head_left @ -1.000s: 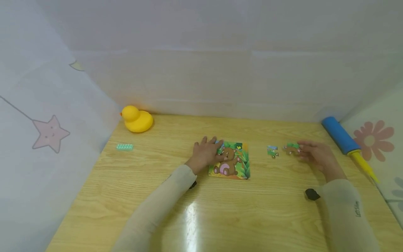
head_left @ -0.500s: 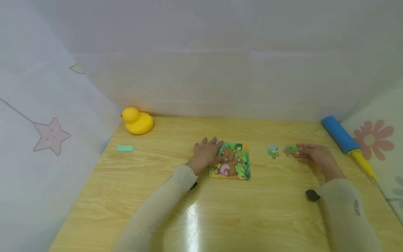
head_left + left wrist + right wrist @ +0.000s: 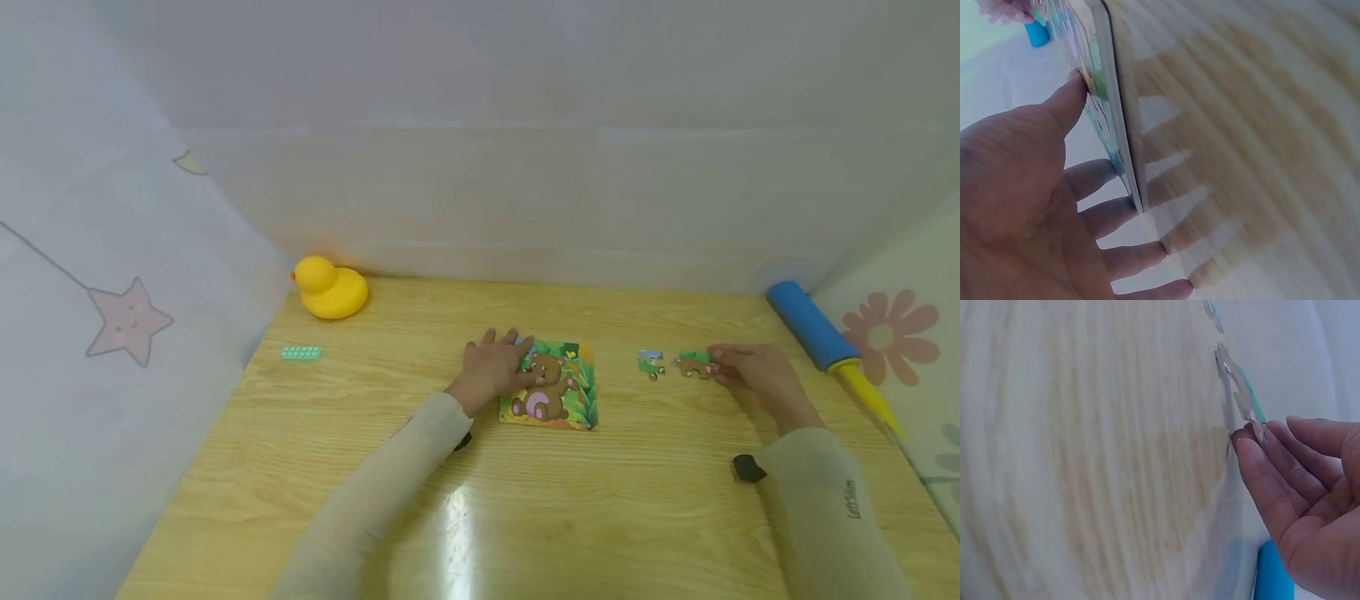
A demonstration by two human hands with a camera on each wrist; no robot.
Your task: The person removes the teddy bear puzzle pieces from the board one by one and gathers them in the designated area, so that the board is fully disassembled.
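My left hand (image 3: 487, 373), fingers spread, rests over the left part of a square bear jigsaw puzzle (image 3: 579, 398). In the left wrist view the thumb (image 3: 1071, 100) touches the picture face near the edge, while the fingertips reach the table. On the right, my right hand (image 3: 761, 382) pinches a brown and green puzzle piece (image 3: 694, 365) by its right end. The right wrist view shows this piece (image 3: 1247, 400) edge-on, close over the table. Just left of it lies another puzzle piece (image 3: 651, 364) with blue and green on it.
A yellow rubber duck (image 3: 333, 290) stands at the back left. In front of it lies a small mint-green patterned strip (image 3: 302, 353). The blue and yellow hand pump (image 3: 806, 321) lies along the right edge of the table (image 3: 585, 508), by the cloth wall (image 3: 480, 208).
The pinched puzzle piece has come slightly nearer the person and turned a little in the right hand. The left hand stays on the puzzle.
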